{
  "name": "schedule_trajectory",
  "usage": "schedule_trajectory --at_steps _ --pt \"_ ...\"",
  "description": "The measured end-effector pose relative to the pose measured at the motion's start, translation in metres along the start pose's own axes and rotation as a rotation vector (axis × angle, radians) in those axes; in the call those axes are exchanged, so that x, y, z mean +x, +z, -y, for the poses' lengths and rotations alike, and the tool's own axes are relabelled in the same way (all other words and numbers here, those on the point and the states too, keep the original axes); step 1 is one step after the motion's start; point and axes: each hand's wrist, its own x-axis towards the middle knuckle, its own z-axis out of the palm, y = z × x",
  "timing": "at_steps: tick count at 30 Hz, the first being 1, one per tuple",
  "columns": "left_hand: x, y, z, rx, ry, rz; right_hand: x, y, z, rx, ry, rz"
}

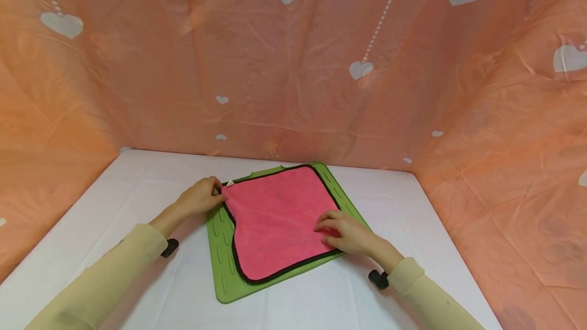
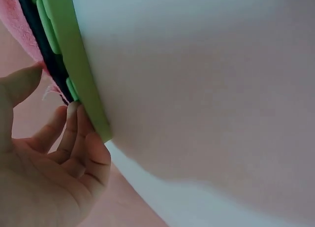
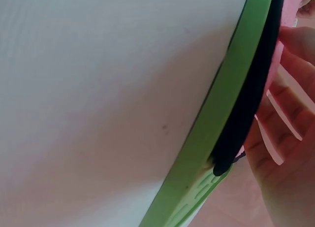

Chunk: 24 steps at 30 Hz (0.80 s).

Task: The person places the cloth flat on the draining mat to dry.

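Observation:
A pink cloth (image 1: pixel 279 218) with black edging lies nearly flat over a green mat (image 1: pixel 223 269) with raised oval ridges. Its left edge bows inward, and a small white label (image 1: pixel 230 183) sticks out by the upper left corner. At that corner my left hand (image 1: pixel 199 196) holds the cloth, thumb on the pink side and curled fingers by the black edging. In the left wrist view, the fingertips (image 2: pixel 74 106) also meet the mat's rim. My right hand (image 1: pixel 350 233) rests lightly on the cloth's right side, fingers slightly bent and spread, gripping nothing.
The mat lies on a white-covered table (image 1: pixel 183 289). Orange curtains (image 1: pixel 257 65) with white hearts rise behind and on both sides. Black wrist-worn devices (image 1: pixel 378 279) sit below both wrists, near the light sleeves.

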Motion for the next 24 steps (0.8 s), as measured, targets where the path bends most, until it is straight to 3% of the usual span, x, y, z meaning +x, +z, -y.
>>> schedule_trajectory --at_steps 6,16,20,24 --pt "0.004 0.004 0.000 0.028 -0.023 -0.019 0.000 0.001 -0.002 0.003 -0.010 -0.004" --pt "0.008 0.006 -0.003 0.084 0.026 -0.059 0.001 0.001 0.001 -0.028 -0.001 -0.022" --pt "-0.001 0.009 -0.011 0.119 0.118 -0.100 -0.001 0.002 0.005 -0.031 -0.008 -0.029" --pt "-0.012 0.013 -0.019 0.146 0.310 -0.164 -0.006 0.003 0.009 -0.023 -0.009 -0.027"
